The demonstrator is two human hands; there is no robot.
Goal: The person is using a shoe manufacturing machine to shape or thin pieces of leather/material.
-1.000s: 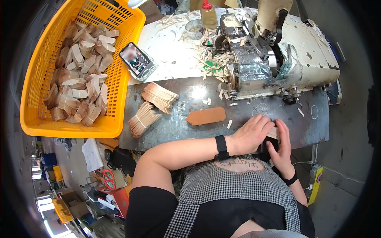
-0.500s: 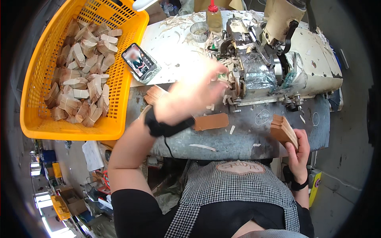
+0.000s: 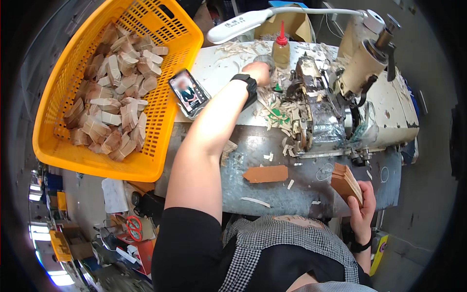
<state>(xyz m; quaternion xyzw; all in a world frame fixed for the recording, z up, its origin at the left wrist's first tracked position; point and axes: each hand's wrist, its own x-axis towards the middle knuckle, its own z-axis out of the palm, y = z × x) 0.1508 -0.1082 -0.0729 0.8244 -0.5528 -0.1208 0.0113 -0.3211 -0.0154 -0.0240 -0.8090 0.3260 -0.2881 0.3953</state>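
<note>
My left hand [image 3: 258,73] reaches across the bench to a small clear cup [image 3: 265,60] beside a bottle with a red nozzle [image 3: 281,52]. Its fingers are turned away and hidden, so what they grip, if anything, does not show. In my right hand [image 3: 362,210], at the near right edge, is a stack of brown leather pieces [image 3: 346,185], held tilted between thumb and fingers. One flat brown leather strip [image 3: 265,173] with a pointed end lies on the metal worktop. Another small stack of pieces [image 3: 228,152] is partly covered by my left forearm.
A yellow plastic basket [image 3: 168,146] full of bundled pieces stands at the left. Against it leans a phone [image 3: 188,92]. A cream-coloured machine [image 3: 335,109] fills the right side, with pale scraps [image 3: 277,113] around it. A white lamp [image 3: 241,25] arches over the back.
My left hand has moved away from the machine front, forward and slightly left to the small cup. My right hand still holds its stack. The view has shifted, bringing the lamp into sight.
</note>
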